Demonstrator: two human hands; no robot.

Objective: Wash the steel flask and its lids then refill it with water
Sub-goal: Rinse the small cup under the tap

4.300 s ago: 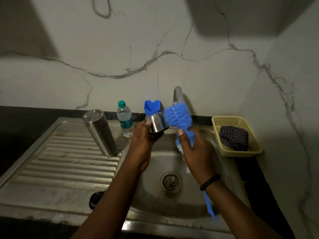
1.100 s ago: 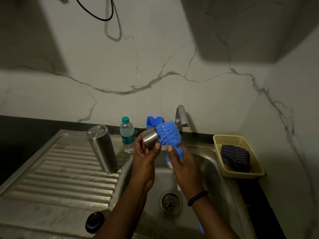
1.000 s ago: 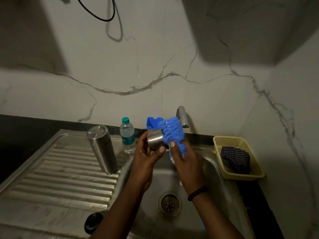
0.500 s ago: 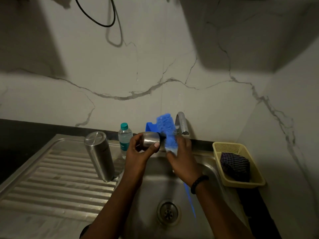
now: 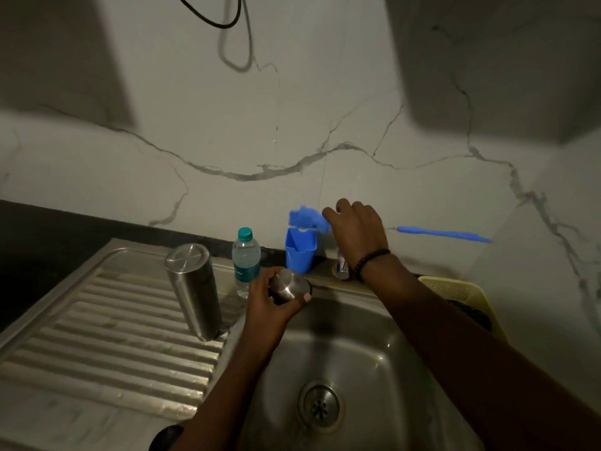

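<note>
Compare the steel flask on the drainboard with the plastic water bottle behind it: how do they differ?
The steel flask is opaque brushed metal; the plastic water bottle is clear, with a teal cap and label. The flask looks taller and wider, and stands on the ribbed drainboard, while the bottle stands further back, nearer the wall. Both stand untouched.

Steel flask [image 5: 194, 289] upside down on drainboard, steel lid [image 5: 288, 288] gripped over sink edge

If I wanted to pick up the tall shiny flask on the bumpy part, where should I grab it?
Wrap your hand around the middle of the steel flask, coming from its open left side. It stands upright on the ribbed drainboard, round and smooth, and the plastic bottle crowds its right.
</note>
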